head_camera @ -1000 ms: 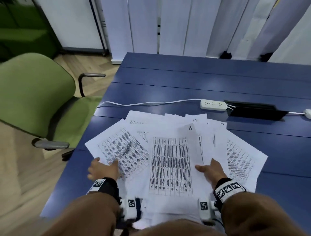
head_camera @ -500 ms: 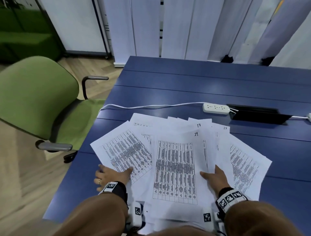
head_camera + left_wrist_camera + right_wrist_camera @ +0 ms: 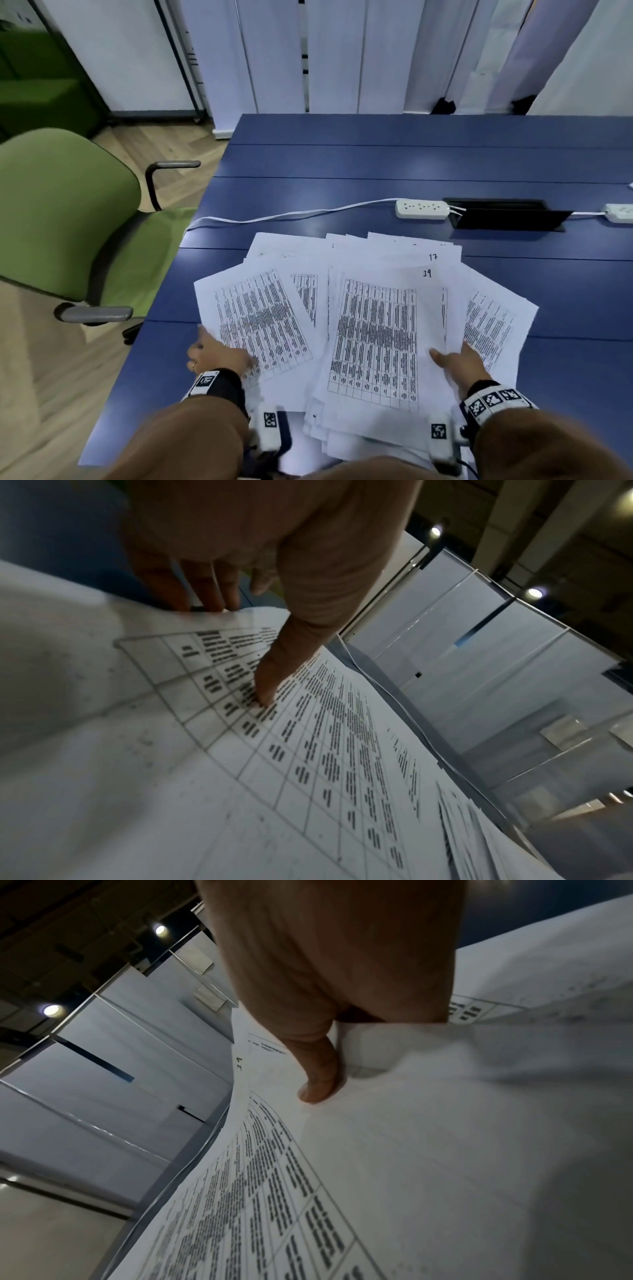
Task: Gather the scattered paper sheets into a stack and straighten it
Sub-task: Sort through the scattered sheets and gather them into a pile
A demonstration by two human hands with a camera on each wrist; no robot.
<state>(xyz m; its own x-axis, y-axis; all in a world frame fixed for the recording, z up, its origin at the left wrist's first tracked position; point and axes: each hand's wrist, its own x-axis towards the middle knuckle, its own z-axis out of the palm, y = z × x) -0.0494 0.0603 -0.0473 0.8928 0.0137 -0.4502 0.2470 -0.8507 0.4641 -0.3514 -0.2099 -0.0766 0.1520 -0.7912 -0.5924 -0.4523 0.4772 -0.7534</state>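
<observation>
Several printed paper sheets (image 3: pixel 373 342) lie fanned out and overlapping on the blue table (image 3: pixel 376 164); the top middle sheet is marked 19. My left hand (image 3: pixel 219 356) holds the leftmost sheet (image 3: pixel 260 318) at its near left edge. In the left wrist view its thumb (image 3: pixel 265 693) presses on the print and the fingers (image 3: pixel 205 593) reach under the edge. My right hand (image 3: pixel 455 359) holds the right side of the fan. Its thumb (image 3: pixel 322 1085) lies on sheet 19 and the fingers are hidden under a lifted sheet (image 3: pixel 445 1047).
A white power strip (image 3: pixel 422 209) with its cable (image 3: pixel 291 215) lies just beyond the sheets, beside a black cable box (image 3: pixel 507 216). A second strip (image 3: pixel 620 212) sits at the right edge. A green armchair (image 3: pixel 61 212) stands left of the table.
Both hands have drawn back toward me and slightly inward. The fan of sheets is narrower, and the right-hand sheets have slid under the middle ones.
</observation>
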